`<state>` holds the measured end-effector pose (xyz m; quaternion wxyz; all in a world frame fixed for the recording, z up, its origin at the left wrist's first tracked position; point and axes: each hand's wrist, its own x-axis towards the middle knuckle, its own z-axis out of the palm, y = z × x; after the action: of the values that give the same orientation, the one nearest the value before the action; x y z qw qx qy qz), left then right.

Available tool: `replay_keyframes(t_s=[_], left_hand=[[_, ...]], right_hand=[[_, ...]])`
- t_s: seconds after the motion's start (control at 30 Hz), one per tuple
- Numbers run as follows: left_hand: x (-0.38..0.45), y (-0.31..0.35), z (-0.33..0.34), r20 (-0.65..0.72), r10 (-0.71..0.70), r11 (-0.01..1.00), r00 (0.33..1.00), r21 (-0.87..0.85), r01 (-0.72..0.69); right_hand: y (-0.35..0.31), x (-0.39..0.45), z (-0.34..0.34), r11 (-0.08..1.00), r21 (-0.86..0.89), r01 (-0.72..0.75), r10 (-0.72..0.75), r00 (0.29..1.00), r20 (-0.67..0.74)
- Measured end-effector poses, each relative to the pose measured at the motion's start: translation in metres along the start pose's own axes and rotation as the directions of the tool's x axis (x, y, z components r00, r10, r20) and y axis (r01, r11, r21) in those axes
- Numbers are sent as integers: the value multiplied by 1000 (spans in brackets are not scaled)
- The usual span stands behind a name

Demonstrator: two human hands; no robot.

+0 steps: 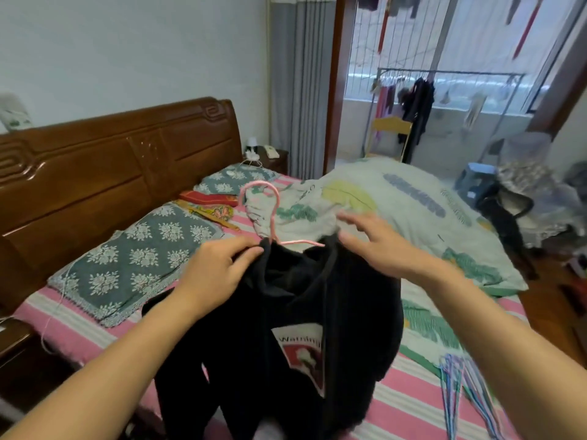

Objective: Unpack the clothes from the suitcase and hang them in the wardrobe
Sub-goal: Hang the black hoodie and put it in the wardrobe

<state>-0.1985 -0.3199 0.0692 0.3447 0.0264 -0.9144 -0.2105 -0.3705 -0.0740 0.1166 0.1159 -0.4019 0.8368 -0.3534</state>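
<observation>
Black hoodie (286, 312) on pink hanger (263, 201), above bed (95, 331) | left hand (219, 265) pinches hoodie collar | right hand (378, 239) released, fingers spread beside hanger | spare hangers (457, 385) on bed

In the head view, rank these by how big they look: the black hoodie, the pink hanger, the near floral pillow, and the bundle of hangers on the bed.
1. Black hoodie, though it is nearest the camera.
2. Near floral pillow.
3. Bundle of hangers, cut by the frame edge.
4. Pink hanger, partly hidden inside the hoodie, so its last place is unsure.
</observation>
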Motion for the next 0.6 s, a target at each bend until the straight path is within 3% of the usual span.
replay_keyframes(t_s=[0.1,0.2,0.3,0.37,0.47,0.6], left_hand=[[31,1,-15,6,2,996,1000,-89,-2],[56,3,-21,15,-5,996,1000,-91,6],[48,-19,-31,10,-85,988,996,129,83],[28,-39,-32,-30,-110,948,993,296,114],[33,-48,-37,-3,11,943,1000,331,-10],[92,-42,-87,184,260,869,948,384,-313]], right_hand=[[9,-9,-2,950,-301,81,-58,995,85],[9,1,7,873,-463,154,-216,973,-83],[17,1,-16,887,-429,170,-325,890,-319],[25,0,-34,879,-447,167,-357,851,-384],[30,6,-51,853,-490,179,-395,835,-382],[30,8,-64,827,-495,265,-471,808,-354]])
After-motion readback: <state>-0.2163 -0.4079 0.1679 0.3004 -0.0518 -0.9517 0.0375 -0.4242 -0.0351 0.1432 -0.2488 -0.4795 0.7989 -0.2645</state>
